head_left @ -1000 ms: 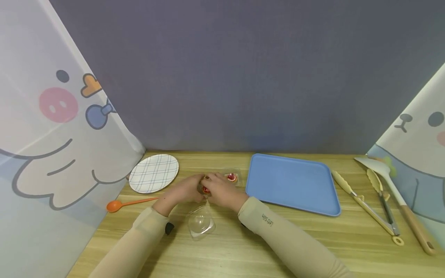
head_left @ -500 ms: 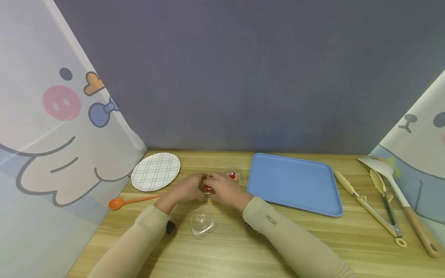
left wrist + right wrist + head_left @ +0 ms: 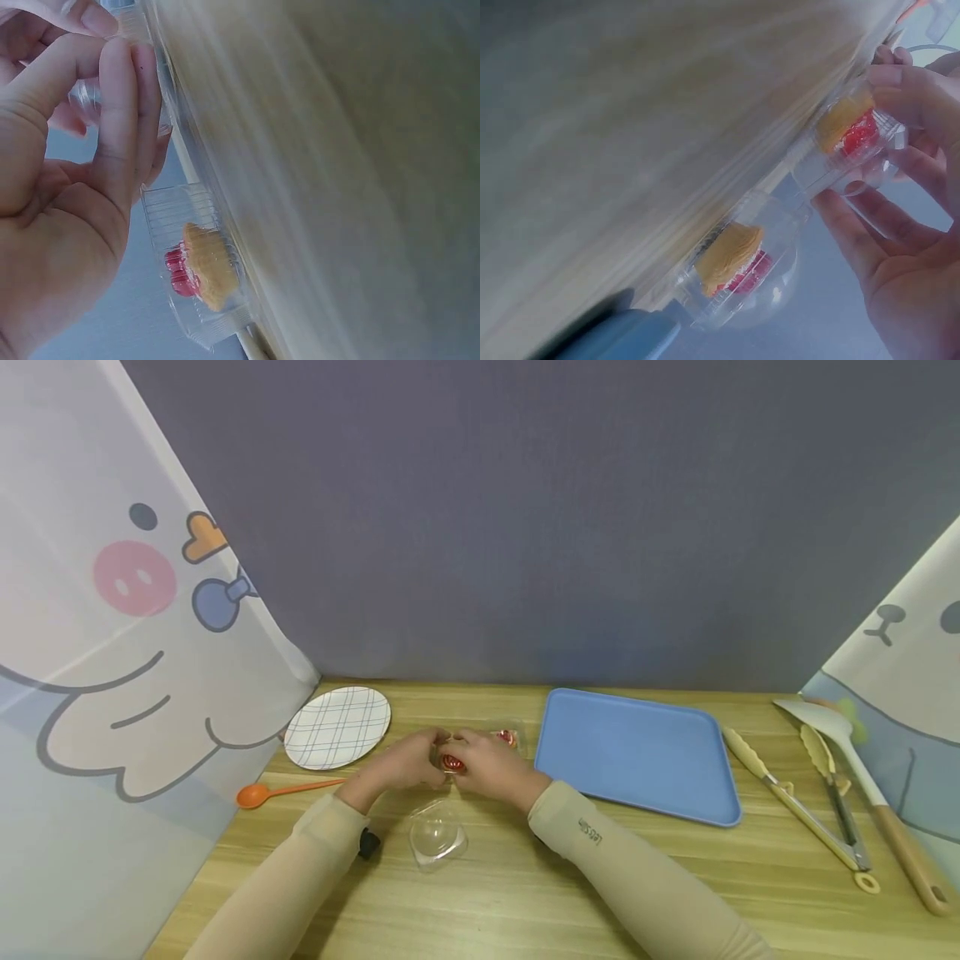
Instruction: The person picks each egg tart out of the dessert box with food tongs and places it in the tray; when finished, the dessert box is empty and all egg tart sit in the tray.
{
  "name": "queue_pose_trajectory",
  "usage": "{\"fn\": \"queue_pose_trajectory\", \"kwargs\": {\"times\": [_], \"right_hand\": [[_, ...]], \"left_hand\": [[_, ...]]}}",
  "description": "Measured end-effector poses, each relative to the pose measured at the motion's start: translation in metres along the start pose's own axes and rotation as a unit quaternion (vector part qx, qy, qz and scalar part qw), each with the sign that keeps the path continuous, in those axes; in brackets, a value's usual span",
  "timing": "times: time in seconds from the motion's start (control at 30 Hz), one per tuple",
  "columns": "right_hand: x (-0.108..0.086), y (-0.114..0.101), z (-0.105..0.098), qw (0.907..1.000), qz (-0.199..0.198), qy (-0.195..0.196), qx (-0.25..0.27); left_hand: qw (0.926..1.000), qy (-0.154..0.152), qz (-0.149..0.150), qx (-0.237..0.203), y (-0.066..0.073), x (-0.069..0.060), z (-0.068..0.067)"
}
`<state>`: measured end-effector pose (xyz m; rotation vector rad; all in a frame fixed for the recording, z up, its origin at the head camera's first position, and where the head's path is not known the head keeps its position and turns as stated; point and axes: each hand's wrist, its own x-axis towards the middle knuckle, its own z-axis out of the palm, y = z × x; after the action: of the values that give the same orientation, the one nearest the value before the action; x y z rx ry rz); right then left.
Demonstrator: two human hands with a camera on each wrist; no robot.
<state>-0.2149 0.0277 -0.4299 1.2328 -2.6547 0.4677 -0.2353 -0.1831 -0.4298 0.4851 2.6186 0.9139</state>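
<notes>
Between both hands sits a clear plastic pastry box (image 3: 829, 169) with a red-topped tart (image 3: 847, 131) inside. My left hand (image 3: 408, 762) grips the box's left side with bent fingers. From the right, my right hand (image 3: 487, 767) holds it between thumb and fingers; the fingers hide much of the box in the head view. Right of them is another domed pastry box (image 3: 772, 300) with its own tart (image 3: 735, 259). A third tart (image 3: 210, 266) lies in a clear tray (image 3: 169, 202) beyond the left hand. Nearer the person lies a clear domed lid (image 3: 437, 835).
A checked plate (image 3: 337, 727) and an orange spoon (image 3: 255, 795) lie at the left. To the right is a blue tray (image 3: 637, 756), followed by two pairs of tongs (image 3: 802, 818) and a white turner (image 3: 862, 768) near the side cloth.
Both hands stay at the pastry box. More of the tart's red top shows between the fingers than a second ago. The head view has shifted slightly.
</notes>
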Motion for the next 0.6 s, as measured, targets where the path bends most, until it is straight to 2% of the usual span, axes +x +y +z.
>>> {"fn": "queue_pose_trajectory", "kwargs": {"times": [0.17,0.37,0.6], "right_hand": [[0.002,0.0007,0.0,0.9999,-0.007,0.0,-0.015],[0.0044,0.0006,-0.0005,0.9983,-0.036,0.006,-0.045],[0.0022,0.0046,-0.0033,0.9978,-0.054,0.032,-0.023]], "left_hand": [[1.0,-0.007,0.004,-0.002,0.0006,0.0004,-0.0005],[0.9996,-0.008,0.018,0.018,0.0036,-0.0008,-0.0033],[0.9995,-0.014,0.021,0.02,0.0049,-0.0013,-0.0053]]}}
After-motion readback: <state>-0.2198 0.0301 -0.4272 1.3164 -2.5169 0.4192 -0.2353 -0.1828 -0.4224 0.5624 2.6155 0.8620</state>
